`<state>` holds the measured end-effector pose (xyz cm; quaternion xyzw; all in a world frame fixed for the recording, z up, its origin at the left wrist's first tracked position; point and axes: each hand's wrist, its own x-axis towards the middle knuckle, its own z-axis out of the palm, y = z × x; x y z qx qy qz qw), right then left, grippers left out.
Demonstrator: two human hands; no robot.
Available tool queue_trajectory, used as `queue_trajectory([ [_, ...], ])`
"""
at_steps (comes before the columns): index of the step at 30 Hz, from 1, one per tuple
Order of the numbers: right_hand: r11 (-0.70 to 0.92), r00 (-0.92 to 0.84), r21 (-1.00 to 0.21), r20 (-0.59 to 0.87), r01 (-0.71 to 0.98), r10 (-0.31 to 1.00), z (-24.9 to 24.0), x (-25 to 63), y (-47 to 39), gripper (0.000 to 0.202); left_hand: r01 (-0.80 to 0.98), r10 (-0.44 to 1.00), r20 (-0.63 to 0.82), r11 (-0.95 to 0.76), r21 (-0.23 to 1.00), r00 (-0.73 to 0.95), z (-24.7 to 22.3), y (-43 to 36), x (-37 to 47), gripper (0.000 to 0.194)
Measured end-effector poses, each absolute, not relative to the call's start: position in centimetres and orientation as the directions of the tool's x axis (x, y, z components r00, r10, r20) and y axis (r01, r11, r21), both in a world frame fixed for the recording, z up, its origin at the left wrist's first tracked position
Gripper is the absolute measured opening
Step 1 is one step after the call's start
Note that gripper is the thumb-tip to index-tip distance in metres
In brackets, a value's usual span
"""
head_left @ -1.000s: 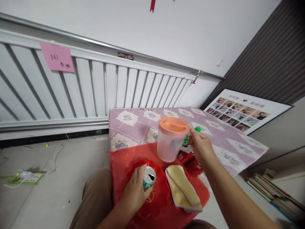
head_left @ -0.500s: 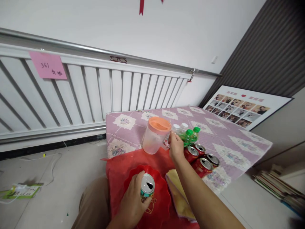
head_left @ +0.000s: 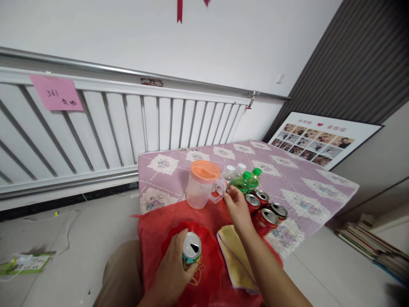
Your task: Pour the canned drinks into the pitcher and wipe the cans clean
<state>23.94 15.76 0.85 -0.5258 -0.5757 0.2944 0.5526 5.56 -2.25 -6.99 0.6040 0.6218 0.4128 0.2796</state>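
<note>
My left hand (head_left: 174, 260) is wrapped round a teal drink can (head_left: 192, 244) with an opened top, holding it upright over a red scalloped tray (head_left: 211, 273). To the far side stands a clear frosted pitcher (head_left: 197, 192) with an orange lid (head_left: 204, 170). Its handle points right, toward my right hand (head_left: 238, 207). The fingertips of that hand are at the handle's outer edge, bent and slightly apart, and no longer round it. Beside the right wrist are several opened red cans (head_left: 266, 219).
Behind the cans stand small bottles with green caps (head_left: 246, 175) and white caps (head_left: 242, 166). A folded yellow cloth (head_left: 234, 256) lies right of the tray, on red sheeting (head_left: 150, 230) over the floral tablecloth (head_left: 156, 198). A white radiator (head_left: 191, 119) runs behind the table.
My right hand has come off the pitcher's handle, which now shows fully, and sits just right of it. My left hand still holds the can over the tray. The view has shifted slightly.
</note>
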Motion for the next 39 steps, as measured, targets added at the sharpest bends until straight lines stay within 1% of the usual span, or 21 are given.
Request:
queue_trajectory([
  [2, 0.273, 0.144, -0.904, 0.334, 0.328, 0.932, 0.4, 25.2, 13.6, 0.049, 0.514, 0.978, 0.170, -0.084, 0.854, -0.123, -7.0, -2.3, 5.5, 0.069],
  [5, 0.274, 0.094, -0.862, 0.344, 0.426, 0.934, -0.5, 27.0, 10.0, 0.040, 0.502, 0.972, 0.198, -0.110, 0.858, -0.125, -7.4, -2.2, 5.5, 0.067],
  [7, 0.283, -0.021, -0.693, 0.361, 0.663, 0.932, -1.2, 27.9, 7.8, 0.040, 0.499, 0.970, 0.209, -0.121, 0.858, -0.125, -7.7, -2.2, 5.4, 0.068],
  [9, 0.216, -0.073, -0.507, 0.286, 0.834, 0.956, -2.1, 28.6, 6.1, 0.044, 0.500, 0.970, 0.212, -0.125, 0.857, -0.122, -7.9, -2.1, 5.3, 0.070],
  [11, 0.118, -0.072, -0.354, 0.139, 0.928, 0.988, -2.8, 28.9, 4.9, 0.049, 0.501, 0.970, 0.212, -0.126, 0.856, -0.118, -8.0, -2.1, 5.3, 0.072],
  [12, 0.079, -0.065, -0.297, 0.059, 0.952, 0.996, -3.2, 29.0, 4.5, 0.052, 0.502, 0.971, 0.210, -0.125, 0.856, -0.116, -8.0, -2.1, 5.3, 0.074],
  [14, 0.040, -0.057, -0.228, -0.069, 0.973, 0.996, -3.6, 29.1, 3.9, 0.058, 0.506, 0.971, 0.207, -0.121, 0.854, -0.117, -8.0, -2.1, 5.2, 0.074],
  [15, 0.035, -0.058, -0.212, -0.105, 0.977, 0.993, -3.7, 29.0, 3.7, 0.061, 0.510, 0.972, 0.205, -0.118, 0.852, -0.118, -7.9, -2.1, 5.2, 0.072],
  [18, 0.041, -0.066, -0.187, -0.132, 0.981, 0.989, -3.6, 28.7, 3.4, 0.067, 0.523, 0.971, 0.202, -0.109, 0.845, -0.124, -7.9, -2.0, 5.3, 0.071],
  [22, 0.050, -0.075, -0.197, -0.121, 0.979, 0.990, -3.5, 28.5, 3.3, 0.068, 0.531, 0.973, 0.193, -0.097, 0.842, -0.128, -7.9, -2.0, 5.2, 0.075],
  [26, 0.073, -0.099, -0.264, -0.087, 0.962, 0.991, -3.9, 29.2, 3.7, 0.062, 0.523, 0.978, 0.173, -0.085, 0.848, -0.121, -7.7, -2.0, 5.2, 0.076],
  [31, 0.156, -0.168, -0.362, -0.001, 0.919, 0.986, -4.2, 30.7, 4.3, 0.069, 0.513, 0.976, 0.168, -0.074, 0.855, -0.139, -7.9, -2.1, 5.1, 0.074],
  [35, 0.153, -0.114, -0.509, 0.108, 0.847, 0.988, -3.7, 31.7, 4.0, 0.063, 0.500, 0.976, 0.172, -0.083, 0.862, -0.135, -8.3, -2.0, 5.1, 0.076],
  [39, 0.174, -0.033, -0.719, 0.207, 0.673, 0.978, -2.6, 31.2, 2.0, 0.051, 0.489, 0.975, 0.177, -0.090, 0.868, -0.136, -8.4, -2.1, 5.0, 0.076],
])
